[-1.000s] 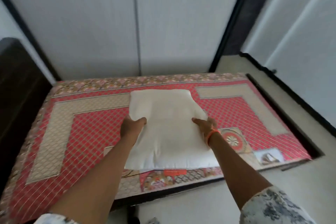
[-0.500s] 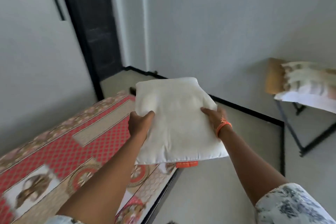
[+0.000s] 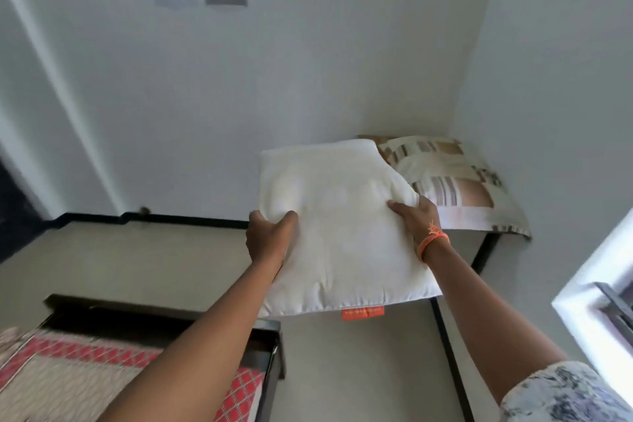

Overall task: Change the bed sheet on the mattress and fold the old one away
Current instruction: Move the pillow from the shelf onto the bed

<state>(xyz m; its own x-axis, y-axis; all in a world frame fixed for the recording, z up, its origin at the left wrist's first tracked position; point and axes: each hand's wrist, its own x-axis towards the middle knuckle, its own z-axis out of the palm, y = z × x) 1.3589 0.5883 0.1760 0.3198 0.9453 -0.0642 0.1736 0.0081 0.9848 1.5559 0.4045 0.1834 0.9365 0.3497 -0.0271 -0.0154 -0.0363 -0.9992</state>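
A white pillow (image 3: 335,223) with an orange tag on its near edge is held up in the air over the floor. My left hand (image 3: 269,238) grips its left side and my right hand (image 3: 418,216), with an orange wrist thread, grips its right side. The red patterned bed sheet (image 3: 68,373) covers the mattress at the bottom left, on a dark bed frame (image 3: 270,349).
Behind the pillow, a striped beige pillow (image 3: 455,181) lies on a black-legged stand (image 3: 486,250) in the room's corner. Pale floor lies between bed and stand. White walls ahead and right; a window frame (image 3: 609,312) at the right edge.
I lifted the white pillow off the bed and turned right with it; the view swung from the mattress to the corner stand.
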